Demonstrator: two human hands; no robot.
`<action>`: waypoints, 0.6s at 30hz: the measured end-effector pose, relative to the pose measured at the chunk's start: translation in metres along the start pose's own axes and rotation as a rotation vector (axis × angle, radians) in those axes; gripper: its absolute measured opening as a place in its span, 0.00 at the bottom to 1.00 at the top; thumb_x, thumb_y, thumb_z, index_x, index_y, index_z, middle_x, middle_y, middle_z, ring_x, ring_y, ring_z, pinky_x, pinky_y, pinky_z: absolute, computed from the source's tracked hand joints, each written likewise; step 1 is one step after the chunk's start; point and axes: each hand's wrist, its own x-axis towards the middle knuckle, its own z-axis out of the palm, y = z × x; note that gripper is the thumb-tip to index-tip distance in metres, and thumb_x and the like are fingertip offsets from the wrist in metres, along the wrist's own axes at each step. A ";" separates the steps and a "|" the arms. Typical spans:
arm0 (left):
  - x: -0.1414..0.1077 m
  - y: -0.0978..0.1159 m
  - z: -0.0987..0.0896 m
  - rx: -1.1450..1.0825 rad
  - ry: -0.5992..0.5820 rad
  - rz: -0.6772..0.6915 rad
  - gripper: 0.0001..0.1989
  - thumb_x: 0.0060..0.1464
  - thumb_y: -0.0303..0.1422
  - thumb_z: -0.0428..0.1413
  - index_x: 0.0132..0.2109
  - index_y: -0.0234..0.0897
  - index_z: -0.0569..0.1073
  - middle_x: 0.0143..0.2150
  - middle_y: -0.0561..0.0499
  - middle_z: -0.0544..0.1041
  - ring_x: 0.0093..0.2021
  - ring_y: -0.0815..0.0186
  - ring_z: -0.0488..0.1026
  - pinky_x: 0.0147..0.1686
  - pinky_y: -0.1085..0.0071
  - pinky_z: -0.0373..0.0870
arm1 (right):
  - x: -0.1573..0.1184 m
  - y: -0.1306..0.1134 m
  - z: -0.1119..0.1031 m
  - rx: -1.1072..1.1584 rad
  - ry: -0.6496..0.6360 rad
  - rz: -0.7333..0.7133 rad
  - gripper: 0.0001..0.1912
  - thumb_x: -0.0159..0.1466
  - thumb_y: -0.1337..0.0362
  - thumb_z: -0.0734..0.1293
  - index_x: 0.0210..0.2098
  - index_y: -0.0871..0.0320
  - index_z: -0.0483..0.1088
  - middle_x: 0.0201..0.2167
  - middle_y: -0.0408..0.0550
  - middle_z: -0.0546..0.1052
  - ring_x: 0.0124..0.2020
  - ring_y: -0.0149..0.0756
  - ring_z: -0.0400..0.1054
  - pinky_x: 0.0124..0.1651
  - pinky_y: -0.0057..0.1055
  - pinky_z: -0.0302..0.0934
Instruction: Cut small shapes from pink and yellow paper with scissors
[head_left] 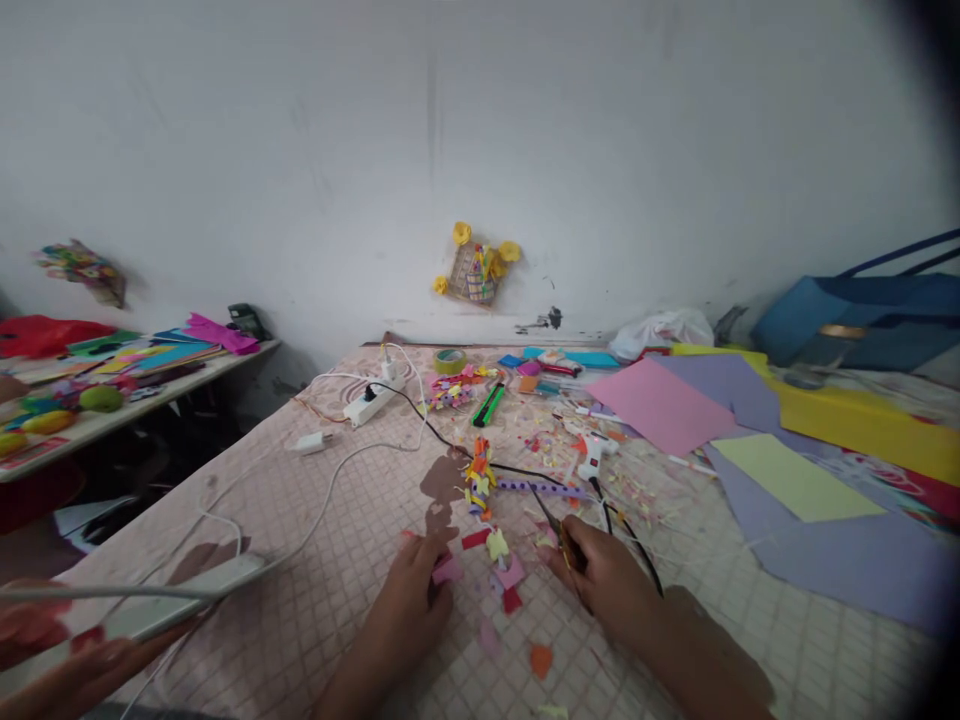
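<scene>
My left hand rests low over the table, fingers closed around a small pink paper piece. To its right, my right hand grips a pair of scissors, whose blades point up and left toward a purple strip with dark dots. Between the hands lie paper scraps, among them a red scrap and a pale yellow cut-out. Just beyond stands a small orange, yellow and purple paper craft. An orange scrap lies nearer to me.
A white glue gun lies beyond my right hand, its black cord trailing close by. A power strip, a green cutter and tape sit farther back. Coloured sheets cover the right. At left, another person's hands hold a white device.
</scene>
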 end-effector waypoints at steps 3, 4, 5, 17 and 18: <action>0.001 -0.002 0.001 -0.048 -0.010 -0.024 0.24 0.47 0.22 0.46 0.53 0.36 0.63 0.41 0.46 0.70 0.43 0.62 0.67 0.45 0.63 0.63 | 0.000 0.001 0.001 0.005 0.020 0.004 0.10 0.61 0.61 0.58 0.25 0.55 0.54 0.20 0.42 0.66 0.22 0.32 0.60 0.25 0.25 0.48; 0.001 -0.002 0.001 -0.070 -0.012 -0.033 0.24 0.47 0.22 0.46 0.53 0.36 0.63 0.39 0.47 0.71 0.41 0.62 0.68 0.44 0.64 0.64 | 0.000 0.001 0.001 0.004 0.025 0.004 0.10 0.61 0.60 0.58 0.25 0.55 0.54 0.20 0.42 0.66 0.21 0.32 0.60 0.24 0.25 0.48; 0.001 -0.002 0.001 -0.091 -0.012 -0.046 0.23 0.47 0.22 0.46 0.52 0.36 0.63 0.38 0.47 0.70 0.40 0.63 0.68 0.42 0.65 0.65 | -0.001 0.001 0.002 0.003 0.030 0.004 0.10 0.61 0.60 0.58 0.25 0.55 0.54 0.20 0.42 0.66 0.21 0.32 0.60 0.25 0.25 0.48; 0.016 0.008 -0.008 -0.211 -0.082 0.019 0.09 0.43 0.20 0.45 0.31 0.35 0.66 0.31 0.51 0.70 0.34 0.67 0.67 0.35 0.72 0.62 | -0.005 -0.004 -0.004 0.086 0.019 -0.040 0.11 0.63 0.56 0.56 0.28 0.56 0.58 0.23 0.44 0.69 0.24 0.33 0.63 0.26 0.27 0.52; 0.018 0.011 -0.008 -0.209 -0.119 0.013 0.10 0.43 0.20 0.45 0.32 0.35 0.67 0.32 0.51 0.71 0.34 0.67 0.67 0.34 0.73 0.62 | -0.005 -0.005 -0.004 0.099 0.019 -0.041 0.11 0.63 0.56 0.56 0.29 0.56 0.58 0.23 0.44 0.69 0.25 0.34 0.63 0.27 0.27 0.52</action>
